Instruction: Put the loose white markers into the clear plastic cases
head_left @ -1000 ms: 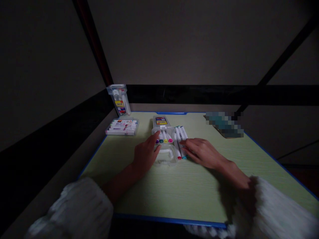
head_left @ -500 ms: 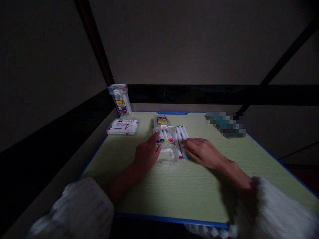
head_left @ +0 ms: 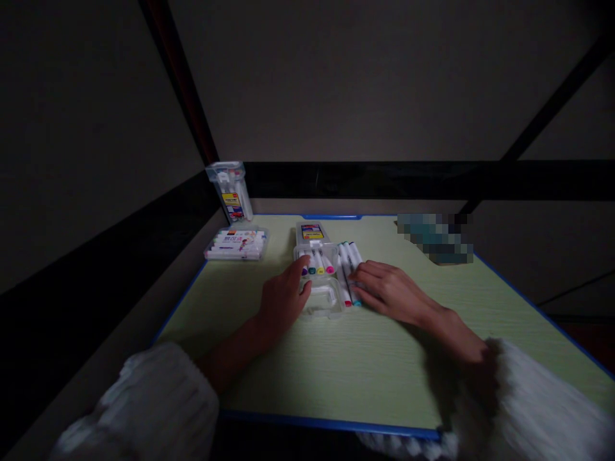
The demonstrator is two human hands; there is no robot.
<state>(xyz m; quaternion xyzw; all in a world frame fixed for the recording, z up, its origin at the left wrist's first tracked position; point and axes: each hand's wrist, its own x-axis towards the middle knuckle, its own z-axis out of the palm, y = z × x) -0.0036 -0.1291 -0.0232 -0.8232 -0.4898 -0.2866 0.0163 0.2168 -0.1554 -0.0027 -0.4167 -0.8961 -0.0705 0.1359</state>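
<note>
A clear plastic marker case [head_left: 314, 246] lies open in the middle of the green table [head_left: 336, 365], with several coloured-tip markers inside it. Its transparent lid [head_left: 324, 299] hangs toward me. My left hand [head_left: 283, 296] rests against the case's left side, fingers slightly curled and touching the lid and the markers' tips. Loose white markers [head_left: 346, 272] lie just right of the case. My right hand [head_left: 391, 291] lies flat over the near ends of these markers, fingers stretched and touching them.
A flat pack of markers [head_left: 236, 244] lies at the far left of the table, and an upright clear marker box [head_left: 229, 191] stands behind it. A blurred dark object [head_left: 435, 238] sits at the far right. Dark frame bars surround the table.
My right hand slid slightly left and away from me along the loose markers. The left hand stayed by the case.
</note>
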